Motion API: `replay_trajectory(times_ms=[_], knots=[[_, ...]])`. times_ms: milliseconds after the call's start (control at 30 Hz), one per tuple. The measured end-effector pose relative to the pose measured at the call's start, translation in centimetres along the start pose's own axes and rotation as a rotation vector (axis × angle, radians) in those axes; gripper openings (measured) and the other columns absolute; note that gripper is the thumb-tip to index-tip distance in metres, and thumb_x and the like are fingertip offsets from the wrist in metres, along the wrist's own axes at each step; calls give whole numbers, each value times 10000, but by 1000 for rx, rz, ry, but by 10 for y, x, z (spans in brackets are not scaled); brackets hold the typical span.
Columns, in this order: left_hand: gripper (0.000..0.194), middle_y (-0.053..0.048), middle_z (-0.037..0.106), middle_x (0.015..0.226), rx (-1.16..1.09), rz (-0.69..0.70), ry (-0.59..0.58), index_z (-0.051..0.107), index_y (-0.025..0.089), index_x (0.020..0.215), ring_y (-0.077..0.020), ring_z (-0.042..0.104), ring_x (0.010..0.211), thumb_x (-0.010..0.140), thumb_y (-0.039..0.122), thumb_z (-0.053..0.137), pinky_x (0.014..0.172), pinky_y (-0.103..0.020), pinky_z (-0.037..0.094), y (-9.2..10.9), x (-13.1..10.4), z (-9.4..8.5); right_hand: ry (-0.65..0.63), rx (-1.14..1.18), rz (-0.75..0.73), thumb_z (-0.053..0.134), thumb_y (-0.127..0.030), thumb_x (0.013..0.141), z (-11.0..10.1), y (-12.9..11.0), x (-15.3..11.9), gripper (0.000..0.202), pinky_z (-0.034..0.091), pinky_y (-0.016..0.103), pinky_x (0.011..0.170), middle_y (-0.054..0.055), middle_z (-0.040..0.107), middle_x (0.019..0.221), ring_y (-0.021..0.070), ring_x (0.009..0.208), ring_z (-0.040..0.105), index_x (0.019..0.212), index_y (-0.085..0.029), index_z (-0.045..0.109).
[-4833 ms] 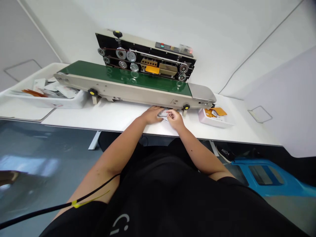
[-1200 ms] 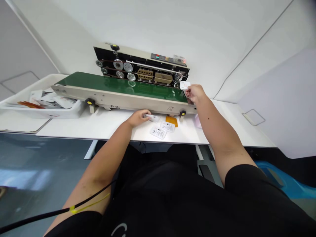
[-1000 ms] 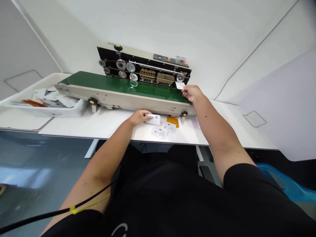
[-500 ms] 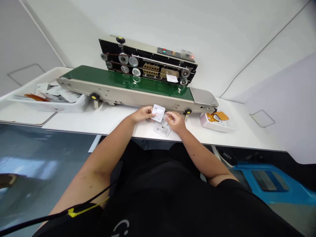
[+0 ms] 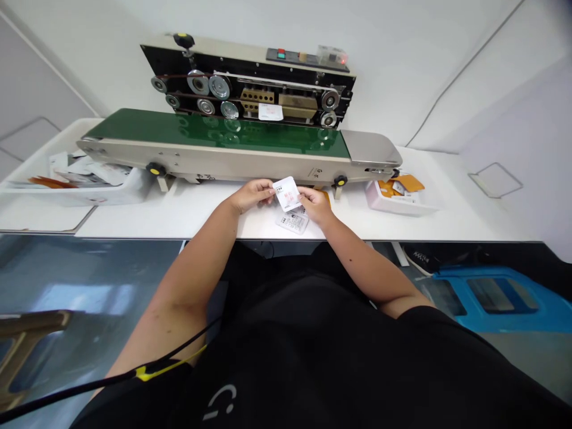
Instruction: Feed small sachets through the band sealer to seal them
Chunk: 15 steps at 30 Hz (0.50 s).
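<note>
A small white sachet (image 5: pixel 287 194) with dark and red print is held up over the table between my hands. My left hand (image 5: pixel 254 195) pinches its left edge, and my right hand (image 5: pixel 315 206) grips the right edge. Just below lie other printed sachets (image 5: pixel 292 223), overlapping on the white tabletop and partly covered by the held one. Something orange shows behind my right hand, mostly hidden. On the band sealer (image 5: pixel 263 89), another white sachet (image 5: pixel 270 112) sits upright at the brass blocks above the green conveyor belt (image 5: pixel 214 134).
To the left stands a white bin (image 5: pixel 120 193) with many sachets. A smaller white box (image 5: pixel 393 206) with orange and white packets is on the right. The sealer's conveyor frame runs just beyond my hands. A blue plastic stool (image 5: pixel 504 298) is below the table at right.
The sachet in the sealer has moved left along the belt. My right hand has come onto the right edge of the held sachet, which now tilts differently. The view has shifted slightly.
</note>
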<state>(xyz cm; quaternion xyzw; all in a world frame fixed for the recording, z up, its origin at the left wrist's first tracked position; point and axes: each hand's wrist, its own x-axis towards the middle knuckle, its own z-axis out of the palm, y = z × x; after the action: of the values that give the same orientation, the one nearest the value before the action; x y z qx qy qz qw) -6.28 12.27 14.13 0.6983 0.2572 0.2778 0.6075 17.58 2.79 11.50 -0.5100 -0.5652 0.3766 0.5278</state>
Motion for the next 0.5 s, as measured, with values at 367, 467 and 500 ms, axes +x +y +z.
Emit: replay_trajectory(times_ms=[367, 467, 500], knots=[[381, -46, 727, 746, -99, 39, 39, 733, 136, 919, -99, 638, 575, 753, 430, 912, 521, -208, 462, -1, 1, 0, -47, -278, -293, 697, -440, 915, -5, -9, -9, 330, 548, 343, 767, 51, 673, 1043, 166, 814, 595, 1180, -272, 799], [359, -69, 755, 907, -135, 87, 52, 728, 131, 794, -135, 716, 769, 686, 390, 952, 678, -245, 554, -1, 2, 1, -30, -345, -354, 757, -402, 889, -4, -11, -11, 374, 560, 350, 777, 62, 607, 1157, 178, 887, 595, 1249, -300, 765], [355, -71, 755, 933, -142, 91, 48, 726, 132, 779, -145, 724, 809, 680, 386, 954, 718, -261, 568, -1, 2, 1, -20, -358, -366, 769, -389, 880, -4, -10, -12, 393, 568, 357, 791, 69, 588, 1194, 194, 940, 602, 1263, -304, 754]])
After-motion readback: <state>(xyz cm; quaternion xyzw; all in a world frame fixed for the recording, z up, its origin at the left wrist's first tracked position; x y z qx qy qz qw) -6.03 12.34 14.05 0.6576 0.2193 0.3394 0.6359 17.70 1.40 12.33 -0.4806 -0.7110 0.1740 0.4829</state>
